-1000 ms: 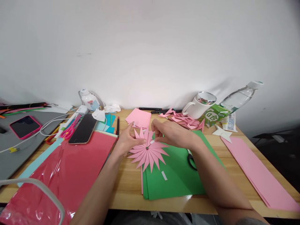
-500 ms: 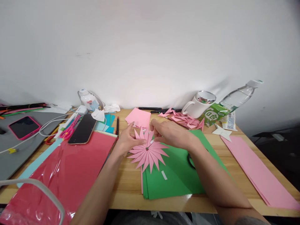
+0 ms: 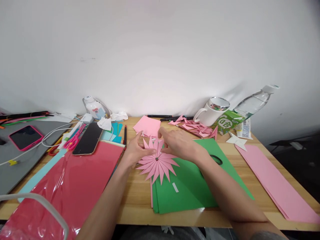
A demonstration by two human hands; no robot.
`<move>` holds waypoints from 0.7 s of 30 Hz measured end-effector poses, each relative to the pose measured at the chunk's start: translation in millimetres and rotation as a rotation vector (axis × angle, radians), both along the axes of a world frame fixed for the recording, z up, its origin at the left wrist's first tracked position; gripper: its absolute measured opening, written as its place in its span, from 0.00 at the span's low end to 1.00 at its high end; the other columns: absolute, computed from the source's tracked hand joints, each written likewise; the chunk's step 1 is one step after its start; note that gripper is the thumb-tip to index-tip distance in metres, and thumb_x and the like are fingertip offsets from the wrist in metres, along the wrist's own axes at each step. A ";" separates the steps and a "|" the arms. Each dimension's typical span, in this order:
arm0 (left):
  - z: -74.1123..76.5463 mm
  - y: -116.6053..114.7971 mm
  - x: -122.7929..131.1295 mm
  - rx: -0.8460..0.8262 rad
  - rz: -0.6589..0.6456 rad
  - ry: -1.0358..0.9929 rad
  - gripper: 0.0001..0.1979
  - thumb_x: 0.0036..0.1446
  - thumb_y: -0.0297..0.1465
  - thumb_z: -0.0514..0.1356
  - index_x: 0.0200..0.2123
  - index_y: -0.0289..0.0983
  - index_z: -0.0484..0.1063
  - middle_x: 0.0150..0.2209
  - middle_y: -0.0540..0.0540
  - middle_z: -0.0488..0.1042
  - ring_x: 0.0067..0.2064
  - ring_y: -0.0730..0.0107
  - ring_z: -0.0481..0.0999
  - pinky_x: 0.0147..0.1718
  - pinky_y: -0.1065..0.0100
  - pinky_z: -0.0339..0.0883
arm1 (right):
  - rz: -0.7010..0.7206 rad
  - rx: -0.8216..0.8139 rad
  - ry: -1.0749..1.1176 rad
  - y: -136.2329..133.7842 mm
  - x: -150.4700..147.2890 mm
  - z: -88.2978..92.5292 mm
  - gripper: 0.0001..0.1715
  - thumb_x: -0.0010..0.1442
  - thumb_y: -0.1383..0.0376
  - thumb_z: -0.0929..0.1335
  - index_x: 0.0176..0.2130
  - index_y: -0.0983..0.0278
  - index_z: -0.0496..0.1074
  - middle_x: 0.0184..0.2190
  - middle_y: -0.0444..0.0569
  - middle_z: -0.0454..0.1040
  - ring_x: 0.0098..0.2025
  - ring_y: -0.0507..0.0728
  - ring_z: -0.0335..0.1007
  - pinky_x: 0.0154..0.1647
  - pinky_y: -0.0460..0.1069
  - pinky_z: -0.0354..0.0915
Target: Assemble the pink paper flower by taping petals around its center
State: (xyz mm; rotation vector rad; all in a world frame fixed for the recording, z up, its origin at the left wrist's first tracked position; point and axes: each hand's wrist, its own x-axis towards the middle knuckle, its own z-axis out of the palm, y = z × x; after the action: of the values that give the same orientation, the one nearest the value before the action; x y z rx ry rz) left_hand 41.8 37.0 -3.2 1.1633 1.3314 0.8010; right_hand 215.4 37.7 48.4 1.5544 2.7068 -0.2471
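A round pink folded-paper star (image 3: 161, 166) with many points and a small dark centre lies partly over green sheets (image 3: 190, 191). My left hand (image 3: 136, 150) grips its upper left edge, with the thumb on top of the points. At its upper right, my right hand (image 3: 176, 141) has its fingers bent and pressed together on the points there. Whether a small piece sits in the right fingertips is hidden. A small white strip (image 3: 175, 187) lies on the green sheet below the star. Behind the hands is a stack of pink paper squares (image 3: 148, 125).
Folded pink pieces (image 3: 197, 126) lie by a white mug (image 3: 212, 110), a green box (image 3: 228, 121) and a leaning bottle (image 3: 255, 103). On the left are a phone (image 3: 88, 140), pink scissors (image 3: 72, 141) and red sheets (image 3: 75, 176). Pink strips (image 3: 277, 183) lie right.
My right hand has shifted slightly, its fingers now closer on the star's upper right points. The white bit seen near its fingertips is no longer visible. My left hand has stayed put.
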 end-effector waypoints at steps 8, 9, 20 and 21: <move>-3.8 1.4 -0.5 -0.017 -0.008 -0.070 0.58 0.29 0.30 0.72 0.63 0.31 0.45 0.19 0.53 0.72 0.19 0.77 0.65 0.17 0.77 0.55 | -0.175 -0.051 -0.017 0.8 -9.2 -3.5 0.31 0.49 0.64 0.72 0.49 0.67 0.57 0.32 0.52 0.76 0.37 0.61 0.72 0.28 0.47 0.53; -4.3 1.4 -0.6 -0.016 -0.007 -0.062 0.58 0.30 0.30 0.72 0.63 0.31 0.45 0.19 0.53 0.72 0.19 0.77 0.65 0.17 0.77 0.55 | -0.191 -0.056 -0.012 0.8 -10.0 -3.7 0.32 0.49 0.64 0.72 0.49 0.67 0.57 0.33 0.52 0.76 0.37 0.61 0.72 0.29 0.47 0.54; -7.9 2.3 -2.8 0.025 -0.016 0.000 0.54 0.32 0.30 0.72 0.62 0.31 0.48 0.19 0.54 0.70 0.20 0.77 0.64 0.17 0.77 0.54 | -0.150 -0.093 0.044 -3.5 -7.8 -4.1 0.39 0.51 0.67 0.69 0.58 0.68 0.50 0.32 0.53 0.75 0.39 0.62 0.71 0.31 0.48 0.56; -6.5 2.0 -2.3 0.015 -0.014 -0.006 0.55 0.32 0.30 0.72 0.62 0.30 0.48 0.18 0.55 0.70 0.19 0.78 0.63 0.17 0.77 0.54 | -0.134 -0.098 0.058 -3.9 -6.7 -3.5 0.38 0.52 0.68 0.68 0.58 0.68 0.50 0.32 0.53 0.75 0.38 0.61 0.71 0.30 0.48 0.56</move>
State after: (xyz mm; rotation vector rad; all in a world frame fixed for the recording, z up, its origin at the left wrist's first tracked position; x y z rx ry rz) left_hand 39.5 39.0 -9.7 1.1805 1.3131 0.8047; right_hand 208.7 33.8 44.9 1.7287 2.5901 -0.4261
